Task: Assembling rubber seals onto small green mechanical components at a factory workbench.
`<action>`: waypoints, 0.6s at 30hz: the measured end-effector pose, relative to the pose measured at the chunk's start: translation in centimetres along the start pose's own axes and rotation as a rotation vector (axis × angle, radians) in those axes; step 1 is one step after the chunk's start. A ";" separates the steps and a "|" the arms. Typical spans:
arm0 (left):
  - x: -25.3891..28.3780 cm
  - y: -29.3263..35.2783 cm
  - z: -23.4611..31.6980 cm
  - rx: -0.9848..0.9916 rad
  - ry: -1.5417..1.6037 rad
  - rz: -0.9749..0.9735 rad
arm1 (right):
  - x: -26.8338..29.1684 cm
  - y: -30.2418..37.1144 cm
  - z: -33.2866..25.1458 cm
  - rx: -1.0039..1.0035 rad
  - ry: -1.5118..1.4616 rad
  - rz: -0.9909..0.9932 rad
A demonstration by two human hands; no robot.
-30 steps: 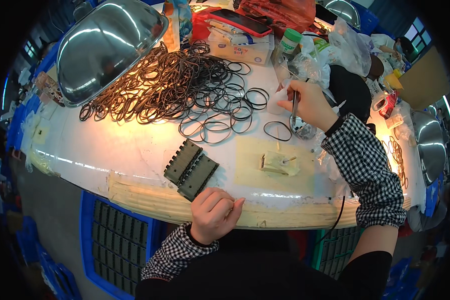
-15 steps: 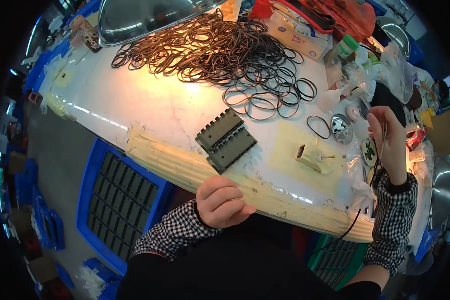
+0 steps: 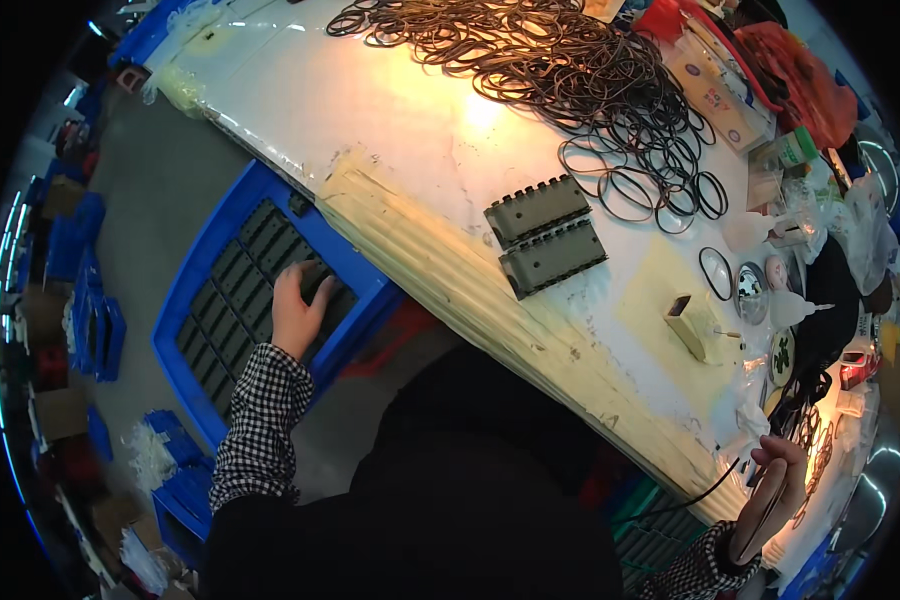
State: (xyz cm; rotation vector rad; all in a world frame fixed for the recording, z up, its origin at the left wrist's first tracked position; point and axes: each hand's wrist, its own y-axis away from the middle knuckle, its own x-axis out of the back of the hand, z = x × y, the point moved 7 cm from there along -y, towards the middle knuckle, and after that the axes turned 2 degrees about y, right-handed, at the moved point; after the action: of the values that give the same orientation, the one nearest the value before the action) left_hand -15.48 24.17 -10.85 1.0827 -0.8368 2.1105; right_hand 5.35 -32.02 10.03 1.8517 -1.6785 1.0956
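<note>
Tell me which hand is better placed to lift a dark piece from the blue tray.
Left, I'd judge: the left hand is over the dark pieces in the blue tray; the right hand is well away, holding a thin tool.

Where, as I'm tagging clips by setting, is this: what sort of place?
Probably an assembly workshop: rows of similar dark parts sit in a blue crate beside a worktable bearing a heap of dark bands.

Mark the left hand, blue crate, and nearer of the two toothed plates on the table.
Left hand [image 3: 298, 312]: head view, back of the hand.
Blue crate [image 3: 208, 253]: head view, left rim.
Nearer toothed plate [image 3: 558, 257]: head view, middle of its upper face.
</note>
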 end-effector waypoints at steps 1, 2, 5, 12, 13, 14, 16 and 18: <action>0.2 -0.5 -0.6 0.022 0.023 -0.007 | 0.1 0.2 0.2 -0.009 -0.004 0.011; 0.3 -1.2 -1.1 0.043 0.048 -0.014 | 0.2 0.3 0.2 -0.006 -0.014 0.015; 0.1 -5.3 -4.4 0.068 0.108 0.040 | 0.2 0.8 0.1 0.008 -0.028 0.014; -6.6 -17.0 -15.7 0.069 -0.234 -0.094 | 0.3 2.6 -0.4 0.073 0.028 -0.027; -7.4 -18.0 -15.3 0.045 -0.225 -0.150 | 0.6 2.9 -0.2 0.044 0.030 0.002; -7.8 -18.2 -15.2 0.025 -0.219 -0.204 | 1.0 3.3 0.2 0.019 0.029 0.029; -7.7 -18.0 -14.3 0.135 -0.195 -0.184 | 1.5 3.9 0.9 -0.015 0.058 0.047; -5.7 -16.7 -12.6 0.145 -0.205 -0.139 | 1.6 4.2 0.8 -0.021 0.064 0.047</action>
State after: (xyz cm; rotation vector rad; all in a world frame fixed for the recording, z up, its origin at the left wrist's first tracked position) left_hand -5.98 42.54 -17.32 1.4110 -0.6876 1.9914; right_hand 1.44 -34.44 9.87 1.7540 -1.6986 1.1389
